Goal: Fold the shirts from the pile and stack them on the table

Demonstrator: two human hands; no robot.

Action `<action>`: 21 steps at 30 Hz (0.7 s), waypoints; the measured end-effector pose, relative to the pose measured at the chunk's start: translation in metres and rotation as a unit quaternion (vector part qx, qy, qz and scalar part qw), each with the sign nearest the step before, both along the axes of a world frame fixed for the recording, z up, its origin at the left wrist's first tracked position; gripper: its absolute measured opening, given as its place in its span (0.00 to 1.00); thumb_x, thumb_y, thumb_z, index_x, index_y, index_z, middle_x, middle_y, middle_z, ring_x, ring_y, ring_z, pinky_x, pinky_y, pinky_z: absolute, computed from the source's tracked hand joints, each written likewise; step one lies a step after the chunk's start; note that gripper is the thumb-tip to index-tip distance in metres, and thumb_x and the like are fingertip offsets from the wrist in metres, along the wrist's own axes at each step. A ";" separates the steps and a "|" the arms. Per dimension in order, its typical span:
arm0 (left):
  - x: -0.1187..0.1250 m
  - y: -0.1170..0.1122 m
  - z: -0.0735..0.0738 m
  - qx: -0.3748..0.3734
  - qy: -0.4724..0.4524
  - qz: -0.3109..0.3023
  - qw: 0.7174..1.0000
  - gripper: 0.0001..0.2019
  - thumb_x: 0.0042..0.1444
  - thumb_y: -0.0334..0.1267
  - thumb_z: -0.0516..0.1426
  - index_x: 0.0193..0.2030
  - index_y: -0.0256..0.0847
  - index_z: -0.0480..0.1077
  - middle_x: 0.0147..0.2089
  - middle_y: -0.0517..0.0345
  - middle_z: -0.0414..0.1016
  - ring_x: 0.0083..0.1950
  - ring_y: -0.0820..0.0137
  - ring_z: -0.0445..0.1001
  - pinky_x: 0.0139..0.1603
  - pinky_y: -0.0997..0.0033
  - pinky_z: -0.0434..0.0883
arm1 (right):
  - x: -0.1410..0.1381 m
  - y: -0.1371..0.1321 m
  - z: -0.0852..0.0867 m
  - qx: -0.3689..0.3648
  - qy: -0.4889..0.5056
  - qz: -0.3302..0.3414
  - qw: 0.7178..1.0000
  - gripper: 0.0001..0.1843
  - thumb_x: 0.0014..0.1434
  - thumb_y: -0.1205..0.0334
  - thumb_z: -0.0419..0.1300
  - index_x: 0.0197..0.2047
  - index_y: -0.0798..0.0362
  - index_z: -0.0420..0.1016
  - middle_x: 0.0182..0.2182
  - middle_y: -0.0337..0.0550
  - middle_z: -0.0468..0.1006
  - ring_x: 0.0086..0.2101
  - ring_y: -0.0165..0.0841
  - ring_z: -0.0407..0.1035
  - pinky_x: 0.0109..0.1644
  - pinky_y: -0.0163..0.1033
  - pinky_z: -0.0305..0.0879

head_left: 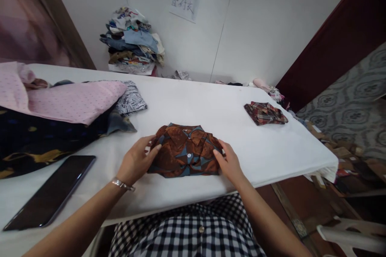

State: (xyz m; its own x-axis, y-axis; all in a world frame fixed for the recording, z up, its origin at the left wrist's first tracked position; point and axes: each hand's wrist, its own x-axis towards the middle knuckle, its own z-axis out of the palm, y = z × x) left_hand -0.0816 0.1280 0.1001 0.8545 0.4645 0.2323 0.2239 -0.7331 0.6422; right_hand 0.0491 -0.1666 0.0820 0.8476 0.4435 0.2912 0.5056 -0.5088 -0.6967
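A brown and teal patterned shirt (183,150), folded into a compact bundle with its collar and a white button facing up, lies on the white-covered table in front of me. My left hand (139,158) grips its left edge, thumb on top and fingers at the far side. At the opposite edge, my right hand (229,161) pinches the fabric in the same way. The fingertips underneath are partly hidden by the cloth. A folded red plaid shirt (265,113) rests farther off on the right.
Loose clothes, including a pink dotted garment (75,100), are heaped at the left. Closer in lies a black phone (52,192). A tall clothes pile (132,44) stands behind the table (193,100) against the wall. A white chair (352,235) is at lower right.
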 end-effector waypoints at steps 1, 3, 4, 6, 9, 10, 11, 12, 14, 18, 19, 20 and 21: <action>-0.001 -0.003 -0.004 0.034 -0.014 -0.026 0.999 0.25 0.57 0.54 0.50 0.56 0.41 0.66 0.55 0.49 0.72 0.51 0.61 0.72 0.52 0.60 0.71 | -0.005 0.006 -0.001 -0.009 -0.022 0.031 0.999 0.29 0.62 0.50 0.52 0.63 0.52 0.60 0.60 0.52 0.65 0.58 0.40 0.60 0.61 0.50 0.60; -0.001 -0.009 -0.014 0.101 -0.006 -0.074 0.992 0.26 0.57 0.53 0.50 0.57 0.38 0.66 0.60 0.45 0.68 0.60 0.58 0.67 0.61 0.55 0.65 | -0.013 0.021 -0.003 -0.059 -0.046 0.107 0.992 0.31 0.62 0.51 0.53 0.65 0.53 0.58 0.64 0.52 0.59 0.63 0.41 0.53 0.65 0.51 0.53; 0.000 -0.010 -0.019 0.128 0.014 -0.089 0.988 0.26 0.58 0.52 0.50 0.57 0.37 0.66 0.61 0.44 0.67 0.62 0.56 0.65 0.63 0.53 0.63 | -0.017 0.028 -0.003 -0.095 -0.048 0.139 0.985 0.31 0.61 0.51 0.54 0.65 0.53 0.58 0.65 0.52 0.58 0.64 0.42 0.51 0.66 0.53 0.50; 0.000 -0.010 -0.027 0.158 0.058 -0.099 0.981 0.26 0.58 0.51 0.50 0.57 0.36 0.67 0.61 0.42 0.67 0.62 0.55 0.65 0.63 0.50 0.62 | -0.023 0.038 -0.003 -0.163 -0.046 0.168 0.971 0.31 0.61 0.52 0.55 0.64 0.54 0.60 0.64 0.52 0.58 0.64 0.44 0.50 0.66 0.56 0.48; -0.001 -0.004 -0.028 0.152 0.074 -0.108 0.980 0.26 0.58 0.52 0.48 0.56 0.37 0.68 0.62 0.43 0.67 0.61 0.57 0.67 0.63 0.53 0.64 | -0.028 0.041 0.000 -0.199 -0.051 0.155 0.966 0.29 0.62 0.52 0.54 0.63 0.53 0.62 0.64 0.52 0.59 0.64 0.45 0.49 0.66 0.58 0.47; -0.002 -0.001 -0.027 0.143 0.066 -0.102 0.982 0.26 0.58 0.53 0.48 0.56 0.37 0.68 0.62 0.44 0.67 0.60 0.58 0.68 0.63 0.55 0.64 | -0.029 0.039 0.001 -0.192 -0.055 0.147 0.969 0.28 0.62 0.51 0.53 0.63 0.53 0.63 0.64 0.51 0.60 0.64 0.45 0.50 0.66 0.58 0.47; -0.002 0.003 -0.025 0.136 0.057 -0.090 0.985 0.26 0.58 0.53 0.47 0.55 0.38 0.69 0.62 0.45 0.67 0.60 0.59 0.68 0.62 0.57 0.65 | -0.028 0.036 0.002 -0.179 -0.061 0.135 0.973 0.28 0.63 0.50 0.52 0.63 0.52 0.63 0.64 0.51 0.59 0.64 0.45 0.49 0.66 0.58 0.47; -0.003 0.007 -0.022 0.133 0.049 -0.072 0.987 0.26 0.58 0.54 0.47 0.55 0.39 0.69 0.62 0.45 0.67 0.60 0.59 0.68 0.62 0.57 0.65 | -0.026 0.033 0.003 -0.161 -0.068 0.120 0.977 0.28 0.63 0.49 0.52 0.63 0.51 0.63 0.64 0.51 0.59 0.64 0.44 0.49 0.66 0.58 0.47; -0.002 0.014 -0.019 0.137 0.044 -0.032 0.989 0.27 0.58 0.55 0.47 0.54 0.37 0.69 0.61 0.44 0.68 0.60 0.57 0.68 0.62 0.56 0.64 | -0.017 0.027 0.003 -0.114 -0.074 0.080 0.987 0.28 0.63 0.48 0.50 0.63 0.52 0.63 0.65 0.50 0.57 0.64 0.43 0.49 0.66 0.56 0.48; 0.005 0.019 -0.014 0.144 0.083 0.008 0.986 0.28 0.57 0.53 0.47 0.54 0.32 0.68 0.58 0.39 0.70 0.60 0.54 0.67 0.61 0.55 0.64 | 0.015 0.021 0.001 -0.052 -0.014 0.002 0.999 0.28 0.63 0.49 0.49 0.62 0.53 0.63 0.61 0.52 0.65 0.60 0.41 0.59 0.63 0.51 0.56; 0.007 0.017 -0.012 0.141 0.098 0.006 0.985 0.26 0.58 0.52 0.46 0.53 0.34 0.68 0.56 0.41 0.72 0.58 0.54 0.69 0.59 0.55 0.66 | 0.022 0.021 0.000 -0.052 0.018 -0.015 0.998 0.28 0.63 0.49 0.49 0.62 0.53 0.63 0.58 0.52 0.68 0.57 0.41 0.63 0.61 0.50 0.59; 0.009 0.014 -0.010 0.137 0.110 -0.001 0.984 0.24 0.58 0.51 0.46 0.52 0.36 0.68 0.53 0.43 0.74 0.55 0.55 0.71 0.56 0.55 0.68 | 0.028 0.022 -0.001 -0.057 0.050 -0.025 0.997 0.29 0.62 0.48 0.50 0.63 0.53 0.63 0.55 0.52 0.71 0.54 0.41 0.66 0.59 0.49 0.62; 0.011 0.010 -0.007 0.132 0.118 -0.011 0.984 0.23 0.59 0.50 0.46 0.51 0.38 0.68 0.50 0.45 0.75 0.52 0.56 0.72 0.54 0.56 0.69 | 0.033 0.024 -0.001 -0.064 0.078 -0.030 0.994 0.30 0.61 0.48 0.51 0.63 0.53 0.62 0.52 0.52 0.74 0.51 0.41 0.69 0.56 0.48 0.65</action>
